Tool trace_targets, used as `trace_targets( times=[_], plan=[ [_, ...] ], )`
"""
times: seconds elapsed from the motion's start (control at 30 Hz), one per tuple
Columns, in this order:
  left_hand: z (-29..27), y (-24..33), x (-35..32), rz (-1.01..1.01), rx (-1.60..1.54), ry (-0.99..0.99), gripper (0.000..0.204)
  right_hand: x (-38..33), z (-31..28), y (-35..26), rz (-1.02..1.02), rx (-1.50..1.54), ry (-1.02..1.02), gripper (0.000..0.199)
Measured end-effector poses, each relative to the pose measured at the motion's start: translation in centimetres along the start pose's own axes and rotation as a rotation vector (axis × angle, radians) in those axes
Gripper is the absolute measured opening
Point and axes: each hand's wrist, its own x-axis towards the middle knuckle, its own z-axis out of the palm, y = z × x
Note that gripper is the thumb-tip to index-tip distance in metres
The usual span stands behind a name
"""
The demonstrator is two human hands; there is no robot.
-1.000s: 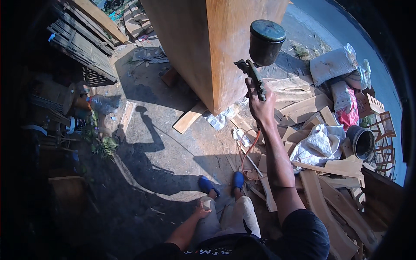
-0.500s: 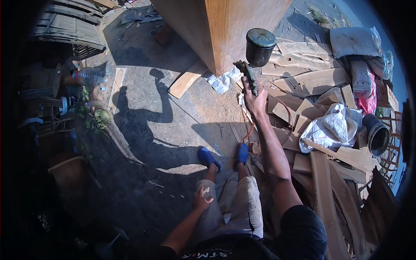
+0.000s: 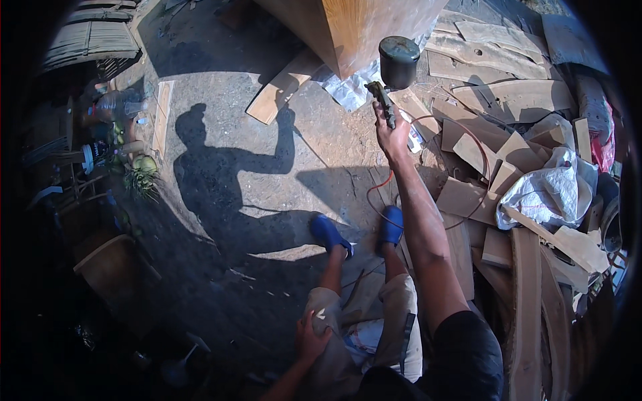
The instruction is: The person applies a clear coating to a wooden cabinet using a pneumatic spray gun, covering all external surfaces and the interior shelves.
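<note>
My right hand (image 3: 393,137) is wrapped round the handle of a spray gun (image 3: 382,107), arm stretched forward. A dark round paint cup (image 3: 399,67) sits on top of the gun. Just beyond the gun stands a large wooden piece of furniture (image 3: 348,30), a smooth brown corner facing me. An orange-red hose (image 3: 369,192) loops down near my feet; where it joins the gun is hidden. Against my left knee lies my left hand (image 3: 313,341), its fingers stretched over the trouser cloth and holding nothing that shows.
Crumpled pale sheeting (image 3: 351,90) lies under the furniture's corner, beside a flat board (image 3: 271,100). Scrap planks (image 3: 525,294) and a white sack (image 3: 545,194) are heaped on the right. At left are a green coconut-like fruit (image 3: 142,166) and clutter in shadow.
The view has tipped down, so the furniture sits higher in it. My right hand keeps hold of the spray gun, which is now below the furniture's corner; my left hand stays on the knee.
</note>
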Motion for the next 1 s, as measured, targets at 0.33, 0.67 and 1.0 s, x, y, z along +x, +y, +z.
trace_targets(
  times=[0.33, 0.67, 1.0],
  plan=[
    [-1.2, 0.3, 0.3, 0.015, -0.085, 0.013, 0.079, 0.3, 7.0, 9.3, 0.104, -0.096, 0.004, 0.047],
    [-1.2, 0.1, 0.5, 0.013, -0.062, 0.048, 0.081, 0.7, 10.8, 14.0, 0.160, -0.095, -0.049, 0.056],
    [-0.9, -0.1, 0.3, -0.019, -0.069, 0.055, 0.082, -1.2, 9.0, 12.2, 0.156, -0.098, -0.055, 0.060]
  ],
)
